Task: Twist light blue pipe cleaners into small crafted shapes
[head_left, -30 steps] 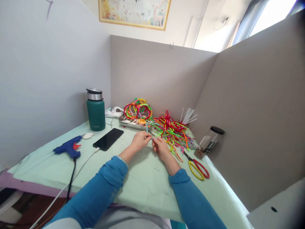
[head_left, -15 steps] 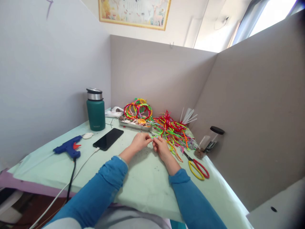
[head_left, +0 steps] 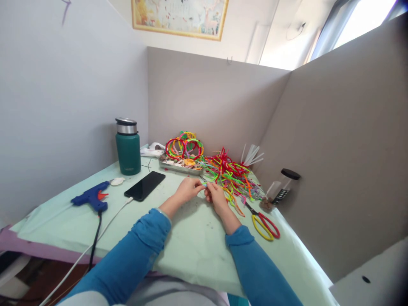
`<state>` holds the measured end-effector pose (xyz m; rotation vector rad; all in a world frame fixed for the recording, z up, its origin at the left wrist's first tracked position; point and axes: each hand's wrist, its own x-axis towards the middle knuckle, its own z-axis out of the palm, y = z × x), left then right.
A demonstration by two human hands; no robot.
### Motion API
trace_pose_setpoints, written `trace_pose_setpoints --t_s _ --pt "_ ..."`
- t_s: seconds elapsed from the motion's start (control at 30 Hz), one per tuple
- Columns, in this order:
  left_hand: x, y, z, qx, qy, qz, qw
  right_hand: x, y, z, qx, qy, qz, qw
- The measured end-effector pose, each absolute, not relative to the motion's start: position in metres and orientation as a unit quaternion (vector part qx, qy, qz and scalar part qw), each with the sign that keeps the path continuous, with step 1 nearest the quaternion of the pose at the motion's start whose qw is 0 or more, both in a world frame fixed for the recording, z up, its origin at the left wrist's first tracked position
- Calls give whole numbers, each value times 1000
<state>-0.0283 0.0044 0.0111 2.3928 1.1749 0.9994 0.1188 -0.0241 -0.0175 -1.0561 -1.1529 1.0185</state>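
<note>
Over the middle of the table, my left hand (head_left: pixel 188 189) and my right hand (head_left: pixel 216 196) meet at the fingertips, both closed in a pinch. A tiny light blue and green bit shows between them, too small to name. Just behind the hands lies a tangled pile of coloured fuzzy stems (head_left: pixel 228 170). A metal tray (head_left: pixel 181 169) with small pieces stands at the back, with several coloured fuzzy rings (head_left: pixel 175 148) on it. Scissors (head_left: pixel 263 225) with one yellow and one red handle rest to the right of my right hand.
A green bottle (head_left: pixel 128 153), a black phone (head_left: pixel 145 186) with a white cable and a blue glue gun (head_left: pixel 92 196) are on the left. White sticks (head_left: pixel 253 155) stand behind the pile. A clear jar with a black lid (head_left: pixel 283 187) lies tilted at the right edge. Grey partitions surround the table.
Both hands stay nearly in place, with only slight finger movement at the fingertips. More light blue shows between them now.
</note>
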Motion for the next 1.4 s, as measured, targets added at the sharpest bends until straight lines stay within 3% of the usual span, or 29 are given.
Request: trace_pose_setpoints --t_s 0.83,1.4 --pt "-28 0 17 833 375 369 171 117 -23 -20 -428 -513 494 556" --pt "-27 0 15 819 392 381 177 118 -21 -21 -400 -498 500 585"
